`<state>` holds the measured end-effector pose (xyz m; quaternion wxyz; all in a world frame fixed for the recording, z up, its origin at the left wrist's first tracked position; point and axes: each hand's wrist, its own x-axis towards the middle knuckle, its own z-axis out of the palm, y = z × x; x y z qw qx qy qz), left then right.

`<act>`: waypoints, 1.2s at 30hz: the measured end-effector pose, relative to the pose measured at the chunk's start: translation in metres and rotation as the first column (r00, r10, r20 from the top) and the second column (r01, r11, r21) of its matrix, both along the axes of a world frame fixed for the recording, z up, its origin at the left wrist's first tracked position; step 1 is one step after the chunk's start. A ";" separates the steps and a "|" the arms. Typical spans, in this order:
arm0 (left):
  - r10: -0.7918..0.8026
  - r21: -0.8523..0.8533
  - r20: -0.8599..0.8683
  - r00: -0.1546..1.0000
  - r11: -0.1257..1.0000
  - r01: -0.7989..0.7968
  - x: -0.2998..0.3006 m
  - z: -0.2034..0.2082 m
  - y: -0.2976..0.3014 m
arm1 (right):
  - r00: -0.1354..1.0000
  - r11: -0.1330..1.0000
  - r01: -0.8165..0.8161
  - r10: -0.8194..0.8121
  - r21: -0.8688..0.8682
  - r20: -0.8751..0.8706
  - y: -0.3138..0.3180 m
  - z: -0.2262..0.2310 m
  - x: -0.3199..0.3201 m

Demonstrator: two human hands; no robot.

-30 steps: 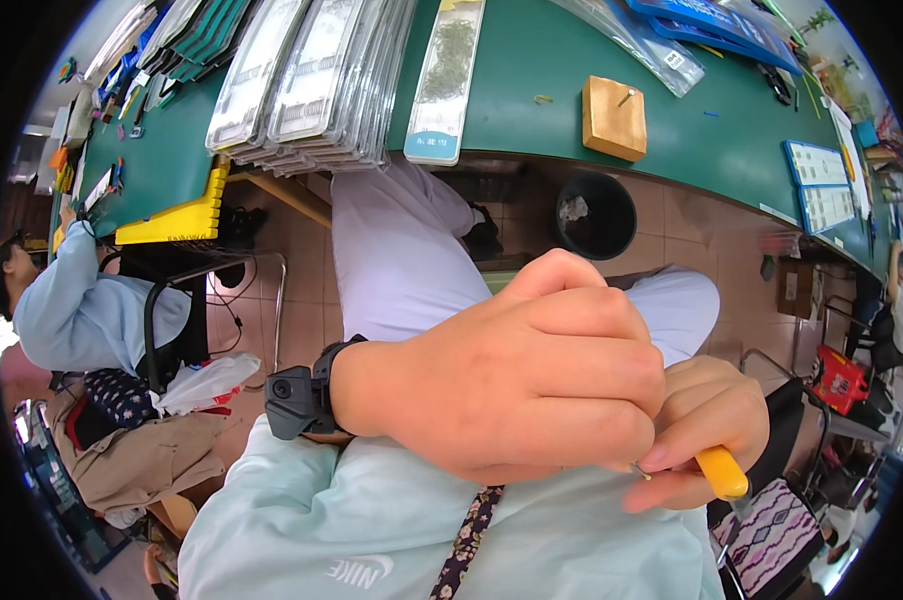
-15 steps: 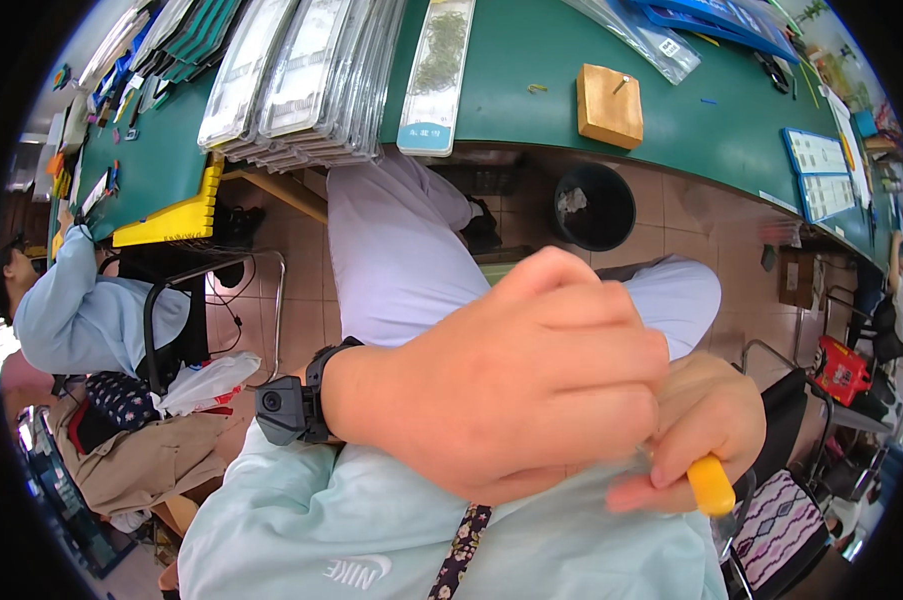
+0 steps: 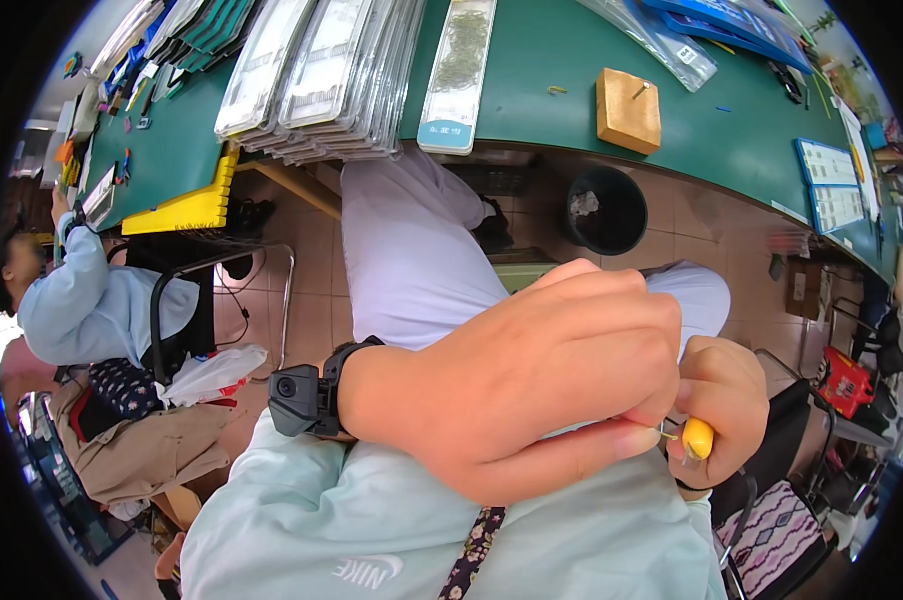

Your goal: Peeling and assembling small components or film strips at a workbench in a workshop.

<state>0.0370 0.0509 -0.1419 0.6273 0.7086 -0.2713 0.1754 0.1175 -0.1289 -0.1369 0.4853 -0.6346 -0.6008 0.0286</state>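
My left hand [image 3: 531, 370], a black band with a small black box on its wrist, reaches across in front of my chest. Its thumb and fingertips pinch a thin greenish-yellow strand [image 3: 668, 434], whose short end sticks out. Just to the right, my right hand [image 3: 728, 405] is curled round a yellow round-ended piece [image 3: 697, 438]; most of it is hidden in the fist, so its kind does not show. The strand's end points at this yellow piece, and I cannot tell whether they touch. The two hands are close together above my lap.
A green table [image 3: 531, 100] curves across the front. On it stand a stack of clear plastic cases [image 3: 321, 90], a single flat case [image 3: 456, 80] and a wooden block with a nail [image 3: 628, 110]. Below is a black bin [image 3: 606, 212]. A person in light blue [image 3: 91, 300] sits at left.
My right hand has turned, so the yellow piece now points up beside my left thumb. The left thumb has straightened into view, and the thin strand now shows at its tip.
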 end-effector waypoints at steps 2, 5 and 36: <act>0.017 -0.019 0.006 1.000 1.000 -0.017 0.000 -0.001 0.000 | 0.996 0.998 0.060 -0.060 0.001 0.069 0.003 0.001 -0.003; 0.049 -0.013 0.026 0.998 0.999 -0.049 -0.001 -0.001 -0.002 | 0.958 0.983 0.176 -0.181 0.043 0.223 0.006 -0.003 -0.007; 0.129 0.006 0.032 0.991 0.992 -0.130 0.000 -0.002 0.000 | 0.914 0.939 0.336 -0.343 0.068 0.219 0.006 -0.007 -0.009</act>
